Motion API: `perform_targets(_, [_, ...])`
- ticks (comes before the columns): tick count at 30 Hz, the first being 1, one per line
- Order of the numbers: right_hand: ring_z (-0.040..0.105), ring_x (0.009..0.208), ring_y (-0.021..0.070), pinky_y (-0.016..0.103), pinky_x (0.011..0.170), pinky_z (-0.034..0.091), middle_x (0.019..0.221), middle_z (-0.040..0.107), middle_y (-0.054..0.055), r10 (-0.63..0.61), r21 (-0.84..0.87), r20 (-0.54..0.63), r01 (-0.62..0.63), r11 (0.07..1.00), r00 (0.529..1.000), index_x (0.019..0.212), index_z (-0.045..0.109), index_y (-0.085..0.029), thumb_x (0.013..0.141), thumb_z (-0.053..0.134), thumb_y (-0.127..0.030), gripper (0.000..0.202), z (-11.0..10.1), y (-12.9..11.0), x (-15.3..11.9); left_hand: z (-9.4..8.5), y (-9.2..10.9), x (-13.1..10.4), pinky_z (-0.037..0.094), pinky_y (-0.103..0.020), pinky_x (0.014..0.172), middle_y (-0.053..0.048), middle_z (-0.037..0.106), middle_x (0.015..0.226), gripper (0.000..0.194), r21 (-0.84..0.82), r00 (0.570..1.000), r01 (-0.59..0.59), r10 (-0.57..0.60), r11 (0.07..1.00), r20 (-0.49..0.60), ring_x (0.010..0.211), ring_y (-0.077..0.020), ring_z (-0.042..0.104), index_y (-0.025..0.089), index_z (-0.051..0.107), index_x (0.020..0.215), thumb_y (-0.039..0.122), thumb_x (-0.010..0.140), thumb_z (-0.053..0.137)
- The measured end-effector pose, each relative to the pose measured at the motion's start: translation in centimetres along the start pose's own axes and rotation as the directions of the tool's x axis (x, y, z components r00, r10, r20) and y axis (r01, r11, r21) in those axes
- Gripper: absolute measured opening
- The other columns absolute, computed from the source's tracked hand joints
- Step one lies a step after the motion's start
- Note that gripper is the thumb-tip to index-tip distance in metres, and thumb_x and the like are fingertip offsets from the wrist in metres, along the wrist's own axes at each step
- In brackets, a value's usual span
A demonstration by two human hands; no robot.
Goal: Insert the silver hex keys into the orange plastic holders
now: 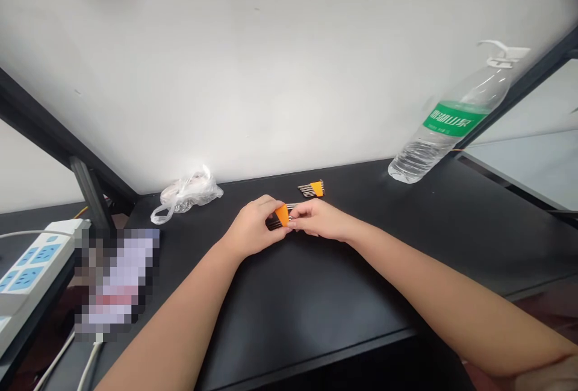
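Note:
My left hand [255, 225] is closed around an orange hex key holder [282, 215], thumb in front and fingers behind. Dark hex keys [273, 222] stick out of the holder toward my left palm. My right hand [318, 219] pinches at the holder's right side, where the bent end of a hex key shows at the fingertips. Another thin metal shaft [291, 205] shows above the right fingers; its far end is hidden. Just behind my hands, a second orange holder [318, 188] full of hex keys lies on the black table [316, 294].
A knotted clear plastic bag [189, 192] lies at the back left. A water bottle [447, 126] with a green label stands at the back right by the wall. On the left are a blurred-out phone-like object [121, 276] with a cable and a white power strip [38, 264].

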State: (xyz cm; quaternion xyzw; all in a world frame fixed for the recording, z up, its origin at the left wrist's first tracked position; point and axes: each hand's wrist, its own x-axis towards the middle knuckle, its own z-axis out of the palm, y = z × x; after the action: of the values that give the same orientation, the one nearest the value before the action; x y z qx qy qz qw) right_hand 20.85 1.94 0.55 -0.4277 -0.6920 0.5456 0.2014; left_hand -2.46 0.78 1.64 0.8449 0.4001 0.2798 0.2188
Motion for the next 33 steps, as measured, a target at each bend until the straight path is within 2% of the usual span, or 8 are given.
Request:
perform_targets(2, [0.040,0.049,0.0093,0.025,0.046,0.028,0.061,0.055,-0.002,0.062,0.057,-0.007,-0.062,0.996,0.998,0.081,0.070,-0.020,0.088,0.072,-0.052,0.033,-0.2,0.4,0.1,-0.1,-0.1,0.1,0.054,-0.031,0.074,-0.004,0.065,0.102,0.027,0.022,1.000,-0.002,0.002,1.000,0.023,0.082,-0.0174,0.062,0.026,0.071,0.110,0.030,0.083,0.074])
perform_targets(7, [0.041,0.044,0.0077,0.024,0.041,0.023,0.064,0.061,0.001,0.156,0.203,-0.087,-0.136,0.970,0.984,0.078,0.069,-0.018,0.081,0.078,-0.050,0.033,-0.9,1.0,0.4,-0.6,-1.0,0.2,0.053,-0.030,0.074,-0.003,0.063,0.099,0.020,0.107,0.998,0.039,-0.044,0.993,0.047,0.080,-0.0172,0.061,0.024,0.070,0.099,0.031,0.081,0.074])
perform_targets(11, [0.040,0.041,0.0072,0.024,0.038,0.020,0.065,0.061,0.001,0.220,0.222,-0.164,-0.181,0.958,0.962,0.076,0.067,-0.018,0.081,0.076,-0.045,0.029,-1.6,1.3,0.5,-1.0,-1.8,0.2,0.052,-0.031,0.073,-0.003,0.063,0.097,0.016,0.168,0.994,0.091,-0.099,0.982,0.044,0.079,-0.0181,0.061,0.024,0.069,0.093,0.033,0.080,0.074])
perform_targets(15, [0.040,0.042,0.0069,0.025,0.040,0.025,0.072,0.066,0.003,0.257,0.044,-0.240,-0.254,0.966,0.936,0.074,0.068,-0.019,0.083,0.072,-0.042,0.026,-2.0,1.0,0.4,-1.1,-2.2,0.2,0.051,-0.031,0.074,-0.003,0.063,0.094,0.014,0.195,0.991,0.130,-0.132,0.972,-0.006,0.080,-0.0188,0.061,0.023,0.068,0.088,0.035,0.081,0.073])
perform_targets(19, [0.053,0.054,0.0124,0.026,0.049,0.036,0.070,0.067,0.002,0.184,-0.275,-0.311,-0.273,0.922,0.933,0.069,0.070,-0.020,0.084,0.070,-0.044,0.028,-2.0,0.3,0.0,-0.7,-2.0,0.2,0.051,-0.032,0.073,-0.003,0.063,0.095,0.017,0.198,0.991,0.132,-0.136,0.971,0.005,0.082,-0.0197,0.061,0.024,0.069,0.090,0.038,0.082,0.073])
perform_targets(21, [0.057,0.059,0.0151,0.028,0.053,0.039,0.068,0.067,0.002,0.155,-0.367,-0.322,-0.274,0.889,0.934,0.069,0.072,-0.021,0.085,0.068,-0.046,0.030,-1.9,-0.1,-0.2,-0.5,-1.9,0.2,0.051,-0.032,0.073,-0.003,0.063,0.095,0.018,0.198,0.990,0.132,-0.137,0.971,0.011,0.082,-0.0200,0.061,0.024,0.070,0.092,0.038,0.082,0.073])
perform_targets(26, [0.058,0.059,0.0164,0.030,0.055,0.040,0.071,0.070,0.002,0.123,-0.465,-0.350,-0.286,0.838,0.929,0.072,0.074,-0.023,0.092,0.061,-0.046,0.033,-2.0,-0.4,-0.5,-0.3,-2.0,0.2,0.051,-0.033,0.074,-0.002,0.063,0.093,0.018,0.199,0.991,0.131,-0.135,0.971,0.004,0.081,-0.0194,0.061,0.025,0.070,0.092,0.039,0.082,0.073])
perform_targets(33, [0.063,0.066,0.0184,0.031,0.062,0.043,0.076,0.072,0.002,0.023,-0.583,-0.361,-0.245,0.774,0.932,0.081,0.075,-0.025,0.095,0.059,-0.042,0.027,-2.1,0.0,-0.5,-0.3,-2.1,0.3,0.052,-0.033,0.075,-0.003,0.065,0.095,0.022,0.194,0.992,0.127,-0.129,0.973,0.000,0.084,-0.0208,0.062,0.024,0.071,0.097,0.038,0.081,0.074])
